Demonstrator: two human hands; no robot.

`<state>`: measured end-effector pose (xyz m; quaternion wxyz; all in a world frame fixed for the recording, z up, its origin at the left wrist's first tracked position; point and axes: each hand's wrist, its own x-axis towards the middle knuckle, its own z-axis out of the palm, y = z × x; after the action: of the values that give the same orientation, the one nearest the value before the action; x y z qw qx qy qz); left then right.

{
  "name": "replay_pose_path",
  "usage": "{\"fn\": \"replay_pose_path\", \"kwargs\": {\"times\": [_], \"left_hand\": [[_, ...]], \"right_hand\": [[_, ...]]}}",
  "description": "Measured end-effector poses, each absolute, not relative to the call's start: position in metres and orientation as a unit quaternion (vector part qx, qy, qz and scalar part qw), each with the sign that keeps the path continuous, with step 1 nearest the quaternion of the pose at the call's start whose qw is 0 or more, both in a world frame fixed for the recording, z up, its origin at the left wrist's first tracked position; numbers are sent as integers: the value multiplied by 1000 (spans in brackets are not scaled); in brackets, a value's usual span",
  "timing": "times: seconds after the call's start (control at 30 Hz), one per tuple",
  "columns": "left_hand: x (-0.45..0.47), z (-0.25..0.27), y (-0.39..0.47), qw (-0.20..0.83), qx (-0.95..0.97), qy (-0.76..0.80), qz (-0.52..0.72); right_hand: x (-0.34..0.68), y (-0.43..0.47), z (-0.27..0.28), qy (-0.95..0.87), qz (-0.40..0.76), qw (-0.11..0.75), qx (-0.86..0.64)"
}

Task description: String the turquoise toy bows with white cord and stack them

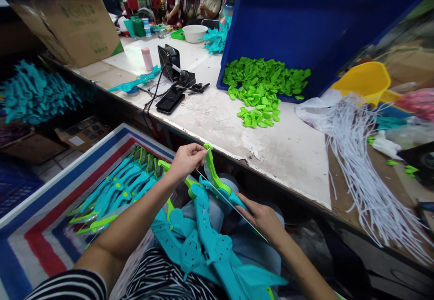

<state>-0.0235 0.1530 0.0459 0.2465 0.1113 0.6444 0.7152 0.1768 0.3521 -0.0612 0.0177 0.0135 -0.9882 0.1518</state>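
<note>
My left hand [186, 160] pinches a thin white cord [217, 189] at the top of a bright green curved end piece [213, 172]. That green piece is joined to a teal plastic limb of what looks like a toy bow [224, 194]. Around the teal limb, the fingers of my right hand [262, 220] are closed. The cord runs taut from the green tip past my right hand. Several more teal bow parts [212, 245] with green ends lie across my lap, overlapping one another.
On my left, a striped cloth-lined tray [39, 227] holds rows of teal-and-green bows. Green pieces [267, 80] spill from a tipped blue bin [291, 19] onto the table [210, 123]. A phone [170, 100], small fan [168, 58] and bundled white cords [359, 155] lie there. Two people sit beyond.
</note>
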Motion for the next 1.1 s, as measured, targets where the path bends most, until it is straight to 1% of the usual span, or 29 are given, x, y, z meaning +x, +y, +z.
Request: {"fn": "replay_pose_path", "kwargs": {"times": [0.1,0.23,0.33,0.4,0.47,0.53,0.7,0.8,0.93,1.1], "left_hand": [[-22,45,153,243,123,634,724],[-20,46,153,232,135,595,758],[-20,45,148,258,140,588,753],[-18,42,143,267,134,594,747],[-15,38,137,263,117,598,748],[-12,33,131,259,101,599,751],[-6,27,123,268,104,592,753],[-5,26,120,274,108,587,754],[-4,25,119,281,107,582,756],[-4,21,118,294,106,571,760]], "right_hand": [[178,351,-63,-991,126,37,23],[180,343,-65,-994,55,82,36],[185,336,-68,-994,-2,103,21],[187,333,-68,-995,-16,99,14],[184,333,-63,-996,6,91,16],[174,331,-48,-993,60,103,16],[110,308,8,-941,262,214,28],[68,291,29,-907,335,236,97],[37,285,35,-898,329,229,182],[37,283,37,-910,287,215,208]]}}
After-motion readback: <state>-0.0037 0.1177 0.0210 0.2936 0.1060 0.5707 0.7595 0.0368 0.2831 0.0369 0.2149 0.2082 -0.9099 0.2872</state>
